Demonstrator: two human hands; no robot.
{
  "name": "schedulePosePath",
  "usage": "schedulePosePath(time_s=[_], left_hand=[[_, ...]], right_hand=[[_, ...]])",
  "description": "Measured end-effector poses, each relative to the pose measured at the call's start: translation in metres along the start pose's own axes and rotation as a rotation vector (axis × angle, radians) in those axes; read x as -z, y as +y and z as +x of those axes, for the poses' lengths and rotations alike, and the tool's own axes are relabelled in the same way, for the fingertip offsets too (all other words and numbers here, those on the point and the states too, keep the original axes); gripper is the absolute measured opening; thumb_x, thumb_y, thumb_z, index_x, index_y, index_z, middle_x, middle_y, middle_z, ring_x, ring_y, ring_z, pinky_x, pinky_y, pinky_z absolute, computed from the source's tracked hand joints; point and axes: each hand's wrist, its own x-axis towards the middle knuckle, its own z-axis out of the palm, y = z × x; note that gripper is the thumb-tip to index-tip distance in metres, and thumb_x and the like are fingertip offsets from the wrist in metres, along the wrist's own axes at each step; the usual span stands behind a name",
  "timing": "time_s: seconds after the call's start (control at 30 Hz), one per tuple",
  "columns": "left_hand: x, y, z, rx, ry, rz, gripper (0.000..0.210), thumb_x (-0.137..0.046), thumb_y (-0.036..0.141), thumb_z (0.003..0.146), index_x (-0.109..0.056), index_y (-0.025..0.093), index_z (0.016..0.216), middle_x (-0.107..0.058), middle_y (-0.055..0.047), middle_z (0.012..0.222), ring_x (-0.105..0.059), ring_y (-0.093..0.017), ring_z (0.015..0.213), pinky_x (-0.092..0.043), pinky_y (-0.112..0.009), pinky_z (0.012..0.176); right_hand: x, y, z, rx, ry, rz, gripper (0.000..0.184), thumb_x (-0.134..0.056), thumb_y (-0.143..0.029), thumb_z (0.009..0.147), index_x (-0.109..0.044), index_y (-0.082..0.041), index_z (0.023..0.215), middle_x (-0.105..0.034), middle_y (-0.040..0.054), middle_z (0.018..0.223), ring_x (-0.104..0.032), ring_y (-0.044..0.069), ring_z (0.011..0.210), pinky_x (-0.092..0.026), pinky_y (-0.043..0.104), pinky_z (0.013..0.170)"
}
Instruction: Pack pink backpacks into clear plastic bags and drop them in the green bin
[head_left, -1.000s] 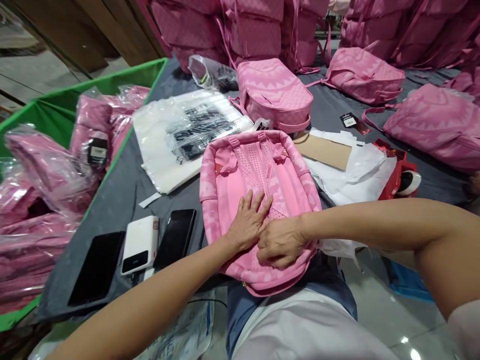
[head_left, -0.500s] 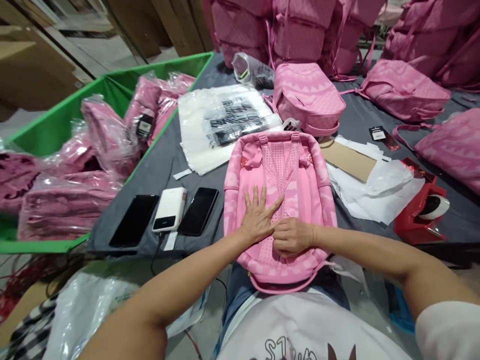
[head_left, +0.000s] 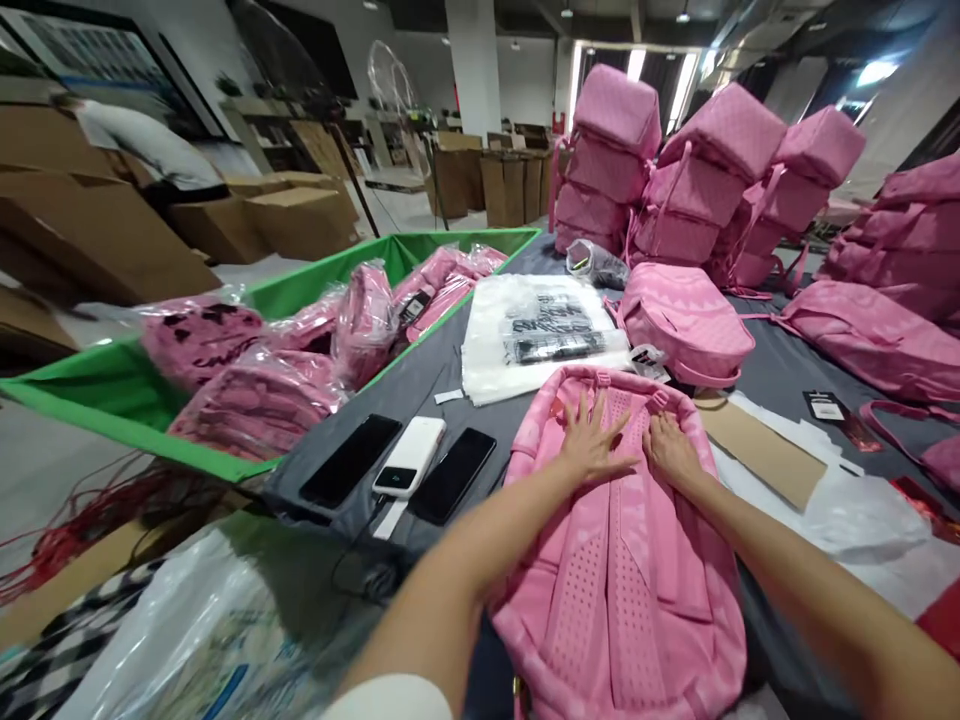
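Observation:
A pink backpack (head_left: pixel 585 610) lies in front of me, its padded back panel and perforated shoulder straps facing up. My left hand (head_left: pixel 596 442) rests flat on the upper panel, fingers spread, near the top of the left strap. Beside it, my right hand (head_left: pixel 671 450) presses on the upper end of the right strap; its fingers point away from me and lie close together. Neither hand appears to grip anything. Just beyond the backpack's top edge is a stack of white plastic bags (head_left: pixel 487 340) with black print.
To the left, a green-rimmed bin (head_left: pixel 300 290) holds several bagged pink packs. Two phones (head_left: pixel 352 458) flank a white power bank (head_left: pixel 409 455). More pink backpacks (head_left: pixel 686 320) stand behind, some stacked. Cardboard (head_left: pixel 765 450) lies right. A person (head_left: pixel 150 145) bends over boxes far left.
Both hands have moved up the backpack toward its top. My right hand has gone from a closed fist to lying on the strap. The camera view has tilted up and turned left.

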Motion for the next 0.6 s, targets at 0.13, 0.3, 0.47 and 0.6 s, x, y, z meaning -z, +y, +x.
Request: schedulePosePath(time_s=[0.13,0.3,0.47,0.6], left_hand=[[-0.041,-0.011,0.008,0.041,0.002,-0.156,0.087,-0.054,0.085,0.083,-0.044,0.039,0.156,-0.009,-0.012,0.175,0.0,-0.053,0.157,0.004,-0.08,0.118],[-0.053,-0.018,0.002,0.008,0.096,-0.204,0.089,-0.056,0.087,0.08,-0.052,0.035,0.152,-0.012,-0.013,0.174,0.001,-0.054,0.157,0.001,-0.081,0.118],[-0.048,-0.019,-0.001,-0.022,0.163,-0.164,0.085,-0.057,0.08,0.084,-0.042,0.039,0.157,-0.02,-0.009,0.173,-0.011,-0.053,0.155,-0.01,-0.083,0.118],[-0.046,-0.021,-0.002,-0.025,0.126,-0.111,0.085,-0.056,0.062,0.093,-0.019,0.035,0.166,-0.032,-0.008,0.169,-0.015,-0.049,0.156,-0.008,-0.079,0.123]], right_hand=[[0.053,0.024,0.05,0.001,-0.025,-0.045,0.023,-0.056,-0.028,0.096,-0.076,-0.02,0.09,-0.077,0.0162,0.092,-0.073,0.029,0.09,-0.052,0.035,0.082],[0.082,-0.033,0.172,0.053,-0.096,0.164,0.03,-0.051,-0.032,0.102,-0.076,-0.016,0.105,-0.079,0.0118,0.096,-0.071,0.021,0.085,-0.044,0.025,0.069],[0.022,-0.141,0.255,0.193,-0.348,0.27,0.025,-0.083,-0.037,0.08,-0.08,-0.016,0.094,-0.078,0.0079,0.092,-0.069,0.02,0.083,-0.043,0.024,0.066],[-0.021,-0.173,0.281,0.182,-0.502,0.338,0.033,-0.097,-0.028,0.058,-0.081,-0.015,0.084,-0.075,0.0072,0.08,-0.068,0.022,0.075,-0.047,0.028,0.067]])
